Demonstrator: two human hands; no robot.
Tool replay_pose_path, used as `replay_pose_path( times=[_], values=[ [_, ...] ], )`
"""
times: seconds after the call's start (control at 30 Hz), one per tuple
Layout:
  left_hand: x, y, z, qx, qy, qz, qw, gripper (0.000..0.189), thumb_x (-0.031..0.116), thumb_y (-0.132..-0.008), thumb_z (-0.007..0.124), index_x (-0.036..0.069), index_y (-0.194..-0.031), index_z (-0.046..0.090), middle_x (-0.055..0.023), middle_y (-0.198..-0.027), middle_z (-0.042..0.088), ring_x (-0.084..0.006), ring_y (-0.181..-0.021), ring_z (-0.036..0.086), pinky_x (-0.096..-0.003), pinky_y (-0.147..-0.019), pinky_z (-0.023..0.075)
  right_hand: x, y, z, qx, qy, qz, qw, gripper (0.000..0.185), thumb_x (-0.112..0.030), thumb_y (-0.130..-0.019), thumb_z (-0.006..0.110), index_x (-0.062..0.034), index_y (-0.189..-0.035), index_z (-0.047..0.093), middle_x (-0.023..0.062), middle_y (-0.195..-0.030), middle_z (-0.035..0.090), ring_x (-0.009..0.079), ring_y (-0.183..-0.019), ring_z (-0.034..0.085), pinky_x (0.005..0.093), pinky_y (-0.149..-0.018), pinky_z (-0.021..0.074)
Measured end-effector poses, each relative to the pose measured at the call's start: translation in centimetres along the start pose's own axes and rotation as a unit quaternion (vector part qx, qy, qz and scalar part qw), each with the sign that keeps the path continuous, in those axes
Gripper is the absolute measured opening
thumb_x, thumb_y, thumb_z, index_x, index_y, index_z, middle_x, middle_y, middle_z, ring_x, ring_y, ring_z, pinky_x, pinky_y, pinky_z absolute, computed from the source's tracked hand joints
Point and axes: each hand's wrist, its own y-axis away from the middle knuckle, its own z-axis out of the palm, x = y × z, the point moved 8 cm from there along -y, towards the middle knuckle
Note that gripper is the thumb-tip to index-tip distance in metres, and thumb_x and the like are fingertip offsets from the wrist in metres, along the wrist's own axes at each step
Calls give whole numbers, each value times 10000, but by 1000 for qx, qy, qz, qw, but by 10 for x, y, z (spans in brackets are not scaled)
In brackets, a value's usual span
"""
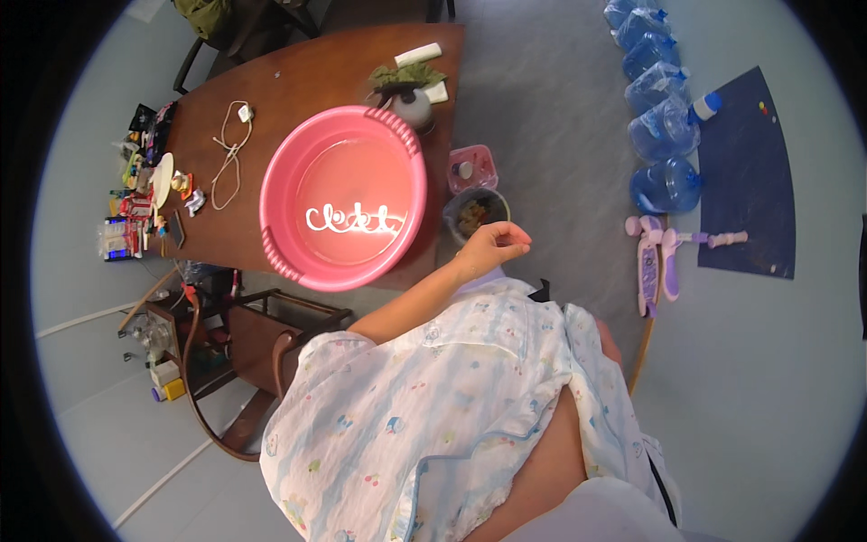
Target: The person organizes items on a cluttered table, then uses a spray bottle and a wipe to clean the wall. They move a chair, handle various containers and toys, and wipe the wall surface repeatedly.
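Observation:
My left hand (496,246) reaches across in front of my patterned shirt (420,379), with thumb and fingers bent and slightly apart. Nothing shows between them. It hovers near the rim of a lined waste bin (476,213) holding scraps; whether it touches the bin cannot be told. My right hand is out of view. Left of the bin, a large pink plastic basin (342,276) rests on the brown wooden table (291,81). Water seems to lie in it, with bright light reflections. A pink plastic container (484,162) with a small white-capped bottle (462,169) stands beyond the bin.
Several blue water bottles (664,129) line the right wall beside a pink and purple scooter (650,261). A wooden armchair (264,339) stands at left. A white cable (231,156), green cloth (406,73) and small items lie on the table.

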Motion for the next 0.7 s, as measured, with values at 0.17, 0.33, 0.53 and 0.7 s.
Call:
replay_pose_path(
  times=[0.17, 0.33, 0.53, 0.7],
  values=[
    [34, -75, -22, 36, -32, 8, 999, 120, 85, -867, 657, 37, -968, 613, -8, -924, 640, -96, -878, 598, -252, -802, 484, -40, -74, -86, 17, 17, -22, 999, 252, -237, -833, 639, -35, -981, 665, 155, -914, 687, 270, -865, 662, 376, -765, 508],
    [30, -131, -65, 146, 5, -9, 989, 114, 58, -869, 636, 44, -980, 613, -10, -917, 636, -99, -870, 601, -248, -816, 477, -61, -159, -122, -90, 80, -35, 992, 277, -255, -839, 636, -32, -1000, 664, 157, -939, 687, 264, -871, 663, 374, -778, 509],
    [20, -207, -115, 374, -186, 29, 908, 237, 83, -813, 679, 4, -1031, 629, -51, -875, 630, -142, -803, 605, -290, -764, 492, -68, -301, -219, -156, 190, -71, 967, 315, -273, -836, 618, -36, -1037, 666, 161, -978, 686, 291, -932, 651, 377, -835, 497],
    [15, -245, -177, 539, -213, -72, 811, 339, 169, -711, 723, 27, -1014, 669, -210, -996, 633, -296, -950, 621, -379, -816, 504, -126, -410, -344, -116, 263, -177, 941, 247, -210, -848, 599, -20, -1000, 645, 153, -903, 685, 255, -846, 662, 357, -776, 504]
  ],
)
